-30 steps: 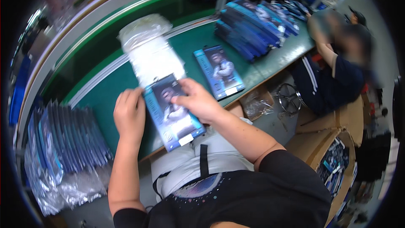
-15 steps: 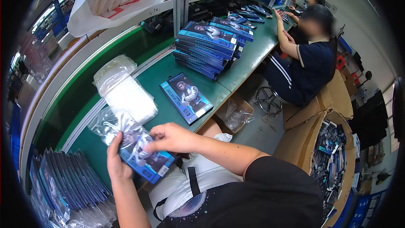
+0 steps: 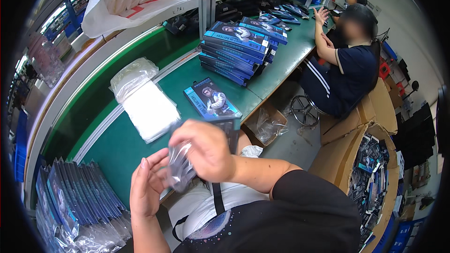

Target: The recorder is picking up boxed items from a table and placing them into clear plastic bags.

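Just over the near edge of the green tabletop (image 3: 110, 168), your right hand (image 3: 204, 150) is bent at the wrist, its fingers curled down and closed on crinkled clear plastic (image 3: 180, 171). Behind your knuckles, a dark box (image 3: 231, 129) shows only in part, raised between your hand and the printed box (image 3: 213, 99) that lies face up on the tabletop. Blur hides your right fingertips, so you cannot tell exactly where they pinch. Your left hand (image 3: 151, 182) is half open, palm turned toward the plastic, thumb apart from the loosely bent fingers; whether those fingers touch the plastic, you cannot tell. Beyond your hands lies a pile of white and clear bags (image 3: 150, 112), and farther right stands a stack of blue boxes (image 3: 232, 51). Near your left forearm, a row of boxes (image 3: 82, 194) leans on edge, with clear film below. To your right, an open carton (image 3: 338, 166) holds many small packages, and a seated co-worker (image 3: 358, 68) raises one hand
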The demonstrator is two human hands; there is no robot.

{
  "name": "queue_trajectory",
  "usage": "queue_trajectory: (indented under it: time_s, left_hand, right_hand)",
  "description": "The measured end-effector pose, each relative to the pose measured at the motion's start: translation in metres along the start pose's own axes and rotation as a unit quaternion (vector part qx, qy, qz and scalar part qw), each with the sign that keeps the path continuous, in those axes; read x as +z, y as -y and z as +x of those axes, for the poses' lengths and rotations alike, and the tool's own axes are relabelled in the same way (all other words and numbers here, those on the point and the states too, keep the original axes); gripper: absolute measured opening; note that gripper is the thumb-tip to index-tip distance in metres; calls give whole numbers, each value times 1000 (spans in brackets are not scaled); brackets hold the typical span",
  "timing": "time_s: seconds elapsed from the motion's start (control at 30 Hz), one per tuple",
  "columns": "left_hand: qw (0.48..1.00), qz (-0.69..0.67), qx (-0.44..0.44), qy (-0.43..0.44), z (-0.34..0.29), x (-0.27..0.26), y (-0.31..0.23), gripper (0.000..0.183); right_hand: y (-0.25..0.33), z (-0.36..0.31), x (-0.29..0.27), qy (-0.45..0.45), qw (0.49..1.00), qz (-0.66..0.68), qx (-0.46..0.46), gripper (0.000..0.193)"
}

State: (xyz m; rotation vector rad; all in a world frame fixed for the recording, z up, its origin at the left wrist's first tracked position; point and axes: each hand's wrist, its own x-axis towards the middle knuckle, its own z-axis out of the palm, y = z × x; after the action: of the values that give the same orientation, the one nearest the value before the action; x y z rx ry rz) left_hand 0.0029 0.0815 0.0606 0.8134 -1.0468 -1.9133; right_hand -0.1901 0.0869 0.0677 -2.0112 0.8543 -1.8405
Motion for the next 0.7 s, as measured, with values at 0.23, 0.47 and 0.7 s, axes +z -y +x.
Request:
queue_trajectory:
  time_s: [0.23, 0.47, 0.7]
  left_hand:
    - [990, 88, 49, -98, -27, -2, -27, 62]
    - [520, 577, 462, -428, -123, -44, -90, 52]
    - [402, 803, 174, -404, -135, -87, -94, 44]
  right_hand:
    - [16, -17, 32, 143, 980, 131, -43, 55]
    - [-60, -5, -2, -46, 983, -154, 92, 26]
    - [-128, -27, -42, 1, 816, -532, 227, 84]
